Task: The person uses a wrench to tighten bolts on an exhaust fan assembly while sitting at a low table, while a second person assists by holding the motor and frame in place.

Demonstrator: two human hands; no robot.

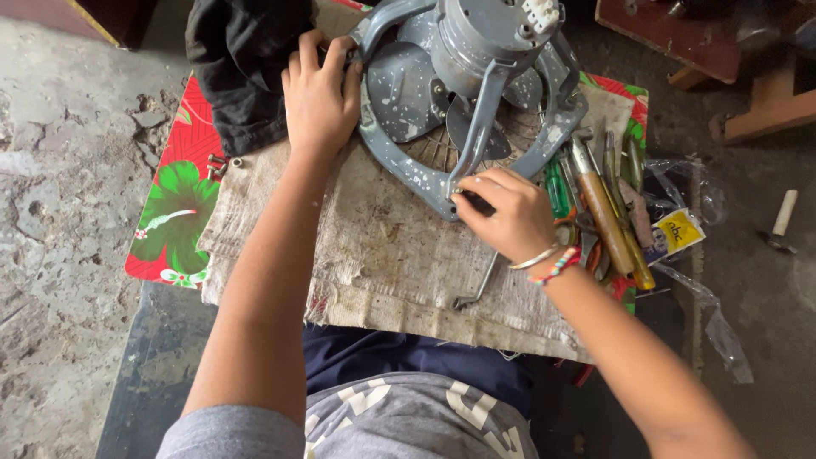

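Both hands are steadying the stiff, probably heavy fan frame (476, 110): left hand (319, 98) gripping its rim, right hand (501, 212) pinching what seems a small tool at the corner.

This is a small, rough repair workshop, worked at floor level. The floor (51, 170) is bare, cracked concrete, stained and dusty. A worn burlap sack (382, 255) lies over a red flowered cloth (170, 212) as a working surface, and on it sits a grey, paint-spattered fan frame with its motor (476, 76), opened up. Beside it lies a heap of hand tools (608, 204): screwdrivers with green and amber handles, a wooden-handled file or chisel. Loose screws (223, 163) rest on the sack's edge. A hammer (780, 223) lies on the floor near wooden offcuts (769, 106).
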